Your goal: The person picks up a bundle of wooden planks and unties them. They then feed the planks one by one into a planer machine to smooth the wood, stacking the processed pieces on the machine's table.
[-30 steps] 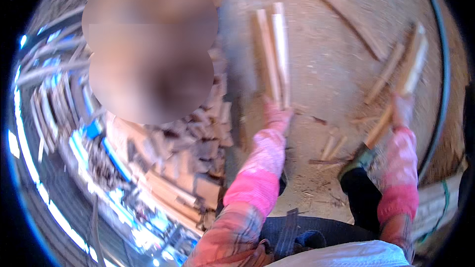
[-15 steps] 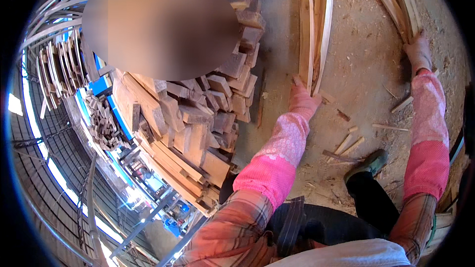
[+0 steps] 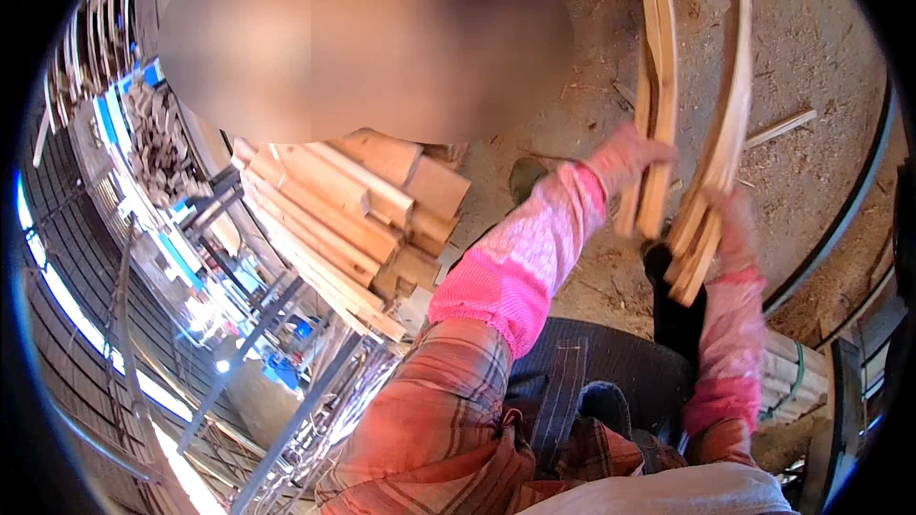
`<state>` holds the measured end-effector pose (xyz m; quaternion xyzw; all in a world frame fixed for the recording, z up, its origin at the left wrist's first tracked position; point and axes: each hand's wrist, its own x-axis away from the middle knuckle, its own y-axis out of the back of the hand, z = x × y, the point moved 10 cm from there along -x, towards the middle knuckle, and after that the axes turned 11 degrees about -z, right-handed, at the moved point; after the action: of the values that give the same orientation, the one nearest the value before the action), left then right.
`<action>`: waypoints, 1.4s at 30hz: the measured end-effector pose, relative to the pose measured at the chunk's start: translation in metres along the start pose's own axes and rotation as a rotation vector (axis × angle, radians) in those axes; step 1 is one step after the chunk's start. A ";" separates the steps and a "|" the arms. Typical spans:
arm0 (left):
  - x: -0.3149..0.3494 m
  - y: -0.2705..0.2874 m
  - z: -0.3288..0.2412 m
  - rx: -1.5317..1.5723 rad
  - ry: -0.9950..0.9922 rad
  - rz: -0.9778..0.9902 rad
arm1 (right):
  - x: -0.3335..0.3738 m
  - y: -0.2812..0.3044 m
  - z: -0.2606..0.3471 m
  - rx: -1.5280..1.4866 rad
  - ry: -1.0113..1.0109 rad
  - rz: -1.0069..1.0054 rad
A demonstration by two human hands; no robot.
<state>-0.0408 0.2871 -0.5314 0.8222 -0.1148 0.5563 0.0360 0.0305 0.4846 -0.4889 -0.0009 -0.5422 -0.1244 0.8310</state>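
My left hand (image 3: pixel 632 160), slightly blurred, is closed around a pair of long pale wood strips (image 3: pixel 660 76) that point away from me. Close on its right, my right hand (image 3: pixel 735 229) grips another bunch of wood strips (image 3: pixel 727 124), slanted with the far end to the right. The near ends of both bunches hang over my dark trouser leg, a small gap between them. Pink patterned sleeves cover both forearms.
On the left stands a stack of sawn planks (image 3: pixel 382 229). A loose stick (image 3: pixel 780 128) lies on the dusty floor (image 3: pixel 592 277) beyond my right hand. At the lower right is a bundle of pale wood (image 3: pixel 794 372) with a green tie. A dark curved edge (image 3: pixel 849 215) runs along the right.
Both hands have come closer together, and the right one has swung inward and nearer to me with its strips. Both bunches are lifted off the floor. My view has turned to the right.
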 end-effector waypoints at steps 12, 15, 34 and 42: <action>0.312 0.038 0.065 0.165 -0.103 0.193 | 0.347 -0.091 -0.037 -0.209 -0.068 -0.020; 0.368 0.056 0.048 0.159 0.007 0.284 | 0.402 -0.113 -0.023 -0.263 -0.045 -0.077; 0.845 0.065 0.055 -0.110 -1.072 0.373 | 0.897 -0.082 -0.094 -0.418 0.913 -0.268; 1.000 -0.136 0.208 -0.527 -0.933 1.080 | 1.014 0.002 -0.294 -1.043 1.134 -0.698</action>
<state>0.5337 0.2315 0.3221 0.7659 -0.6338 0.0456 -0.0982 0.6820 0.2378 0.3041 -0.1543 0.1147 -0.5898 0.7843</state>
